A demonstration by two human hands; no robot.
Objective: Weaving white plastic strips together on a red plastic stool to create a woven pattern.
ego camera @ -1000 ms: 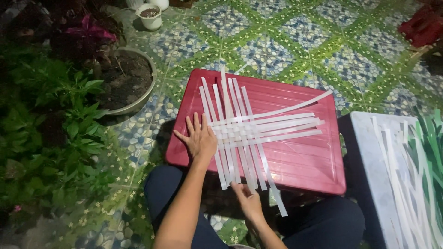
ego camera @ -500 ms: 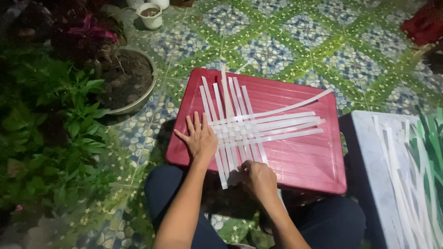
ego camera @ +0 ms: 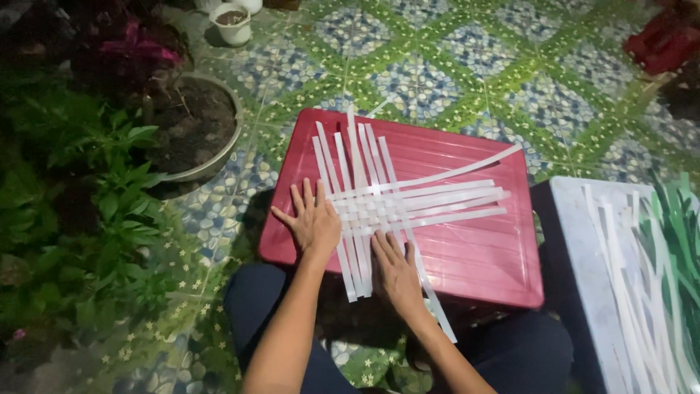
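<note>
Greenery fills the left edge: leafy green plants (ego camera: 87, 219) crowd against a round shallow pot of dark soil (ego camera: 193, 131), with a small white cup-shaped pot (ego camera: 233, 22) further back on the green-and-blue patterned tile floor (ego camera: 437, 58).

Moving right, a red ribbed plastic board (ego camera: 467, 248) rests across the person's lap, and on it lies a part-woven mat of white flat strips (ego camera: 379, 208). One set of strips runs away from the person, toward the far edge of the board; the other set crosses them and trails off to the right, one strip angling up toward the far right corner. The woven patch sits where the two sets meet.

The left hand (ego camera: 312, 222) lies flat with fingers spread apart, palm down on the board, its fingertips touching the left edge of the weave. The right hand (ego camera: 395, 271) is just beside it, nearer the person, also flat and open, pressing on the near ends of the lengthwise strips; neither hand grips anything. The woven patch lies just ahead of the right hand and to the right of the left hand, so both are about equally close.

Furthest right, a white rectangular tray (ego camera: 576, 241) holds loose white and green strips (ego camera: 656, 270), well apart from both hands.
</note>
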